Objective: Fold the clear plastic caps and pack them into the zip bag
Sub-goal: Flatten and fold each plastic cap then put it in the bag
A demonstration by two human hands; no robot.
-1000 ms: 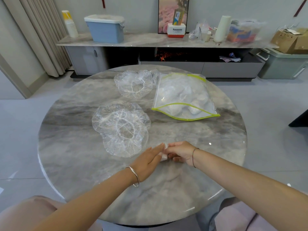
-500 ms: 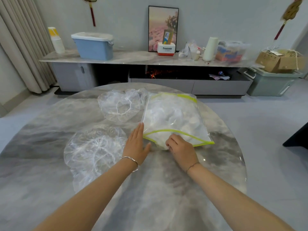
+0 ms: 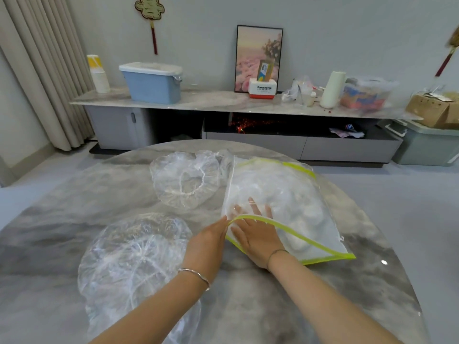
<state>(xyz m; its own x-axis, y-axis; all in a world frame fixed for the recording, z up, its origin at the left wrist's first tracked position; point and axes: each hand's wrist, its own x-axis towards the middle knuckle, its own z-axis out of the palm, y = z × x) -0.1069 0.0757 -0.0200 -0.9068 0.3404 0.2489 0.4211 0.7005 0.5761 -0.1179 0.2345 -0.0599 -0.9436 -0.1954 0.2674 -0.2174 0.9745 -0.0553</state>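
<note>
A clear zip bag (image 3: pixel 293 194) with a yellow-green rim lies on the round marble table (image 3: pixel 372 244), holding several folded white caps. My left hand (image 3: pixel 208 242) pinches the upper lip of the bag's mouth and lifts it. My right hand (image 3: pixel 255 232) is pushed into the mouth, its straight fingers visible through the plastic; the folded cap it carried is not clearly visible. Two loose clear caps lie on the table: one (image 3: pixel 186 181) left of the bag, one (image 3: pixel 131 264) near my left forearm.
Beyond the table runs a long low cabinet (image 3: pixel 223 103) with a blue bin (image 3: pixel 152 81), a white roll (image 3: pixel 331 89), boxes and bags on top. Curtains (image 3: pixel 42 70) hang at the left. A green crate (image 3: pixel 427 145) stands on the floor at the right.
Both hands moved from the table's front to the bag. My left hand now lifts the bag's lip, and my right hand has gone from the mouth's edge into the bag.
</note>
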